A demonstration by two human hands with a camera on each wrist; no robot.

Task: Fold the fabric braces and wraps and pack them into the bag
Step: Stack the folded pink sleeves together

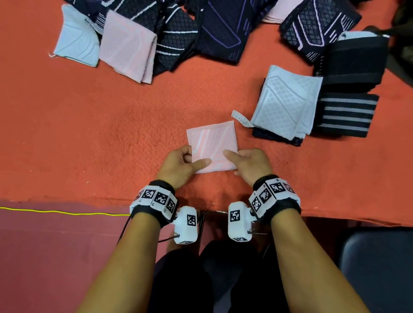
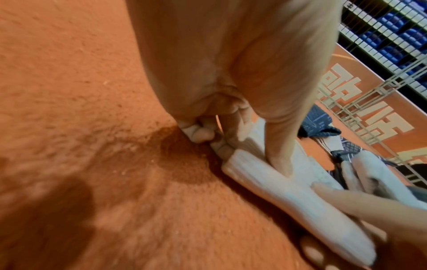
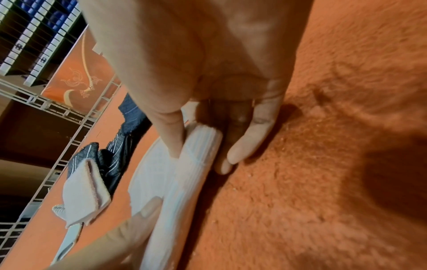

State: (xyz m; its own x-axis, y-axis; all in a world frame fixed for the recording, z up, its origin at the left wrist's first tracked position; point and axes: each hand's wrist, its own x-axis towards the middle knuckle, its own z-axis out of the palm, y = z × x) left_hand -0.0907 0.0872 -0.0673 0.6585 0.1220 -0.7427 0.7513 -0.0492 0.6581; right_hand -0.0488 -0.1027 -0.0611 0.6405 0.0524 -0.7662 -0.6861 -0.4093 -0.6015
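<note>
Both hands — left hand point(image 1: 183, 162), right hand point(image 1: 249, 164) — pinch the folded pink brace point(image 1: 210, 144), thumbs on top. 1 small folded stack point(image 1: 286, 101) lies alongside; many unfolded braces point(image 1: 226, 19) remain, and nothing looks packed yet.

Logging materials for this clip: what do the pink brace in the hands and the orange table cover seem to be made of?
Pink brace: seemingly a stretchy knit, matte, with raised woven lines and a ribbed edge in the wrist views. Table cover: apparently a fuzzy, felt-like or short-pile cloth, matte, its nap showing; the fibre can't be told.
</note>
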